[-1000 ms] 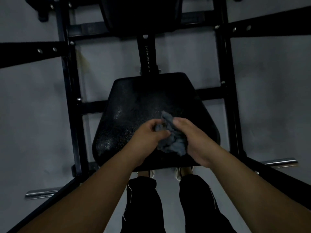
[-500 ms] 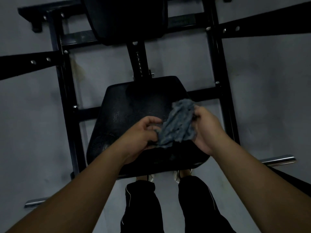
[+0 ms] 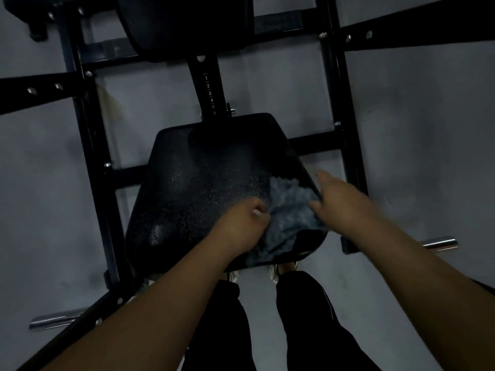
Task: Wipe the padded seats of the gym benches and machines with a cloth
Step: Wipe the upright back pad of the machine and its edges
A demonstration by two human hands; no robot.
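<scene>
Seat [image 3: 203, 188]: left and far half bare, open to a hand. Near-right corner taken by cloth [image 3: 289, 215] and both hands. Post [image 3: 207, 89] rises behind; frame rails [image 3: 91, 162] flank both sides.

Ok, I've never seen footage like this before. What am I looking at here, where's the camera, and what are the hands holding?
There is one picture, from a camera worn on the person's head, looking down past their arms. No robot: these are two bare hands. The black padded shape in the middle is the seat of a gym machine, standing on a black metal frame over a grey floor. A post with numbered height marks rises behind the seat, and another black pad sits at the top edge. A crumpled grey cloth lies on the seat's right side. The left hand grips its edge; the right hand rests against its other side with fingers spread, though motion blur hides the exact grip. Below are the person's dark trousers.
</scene>
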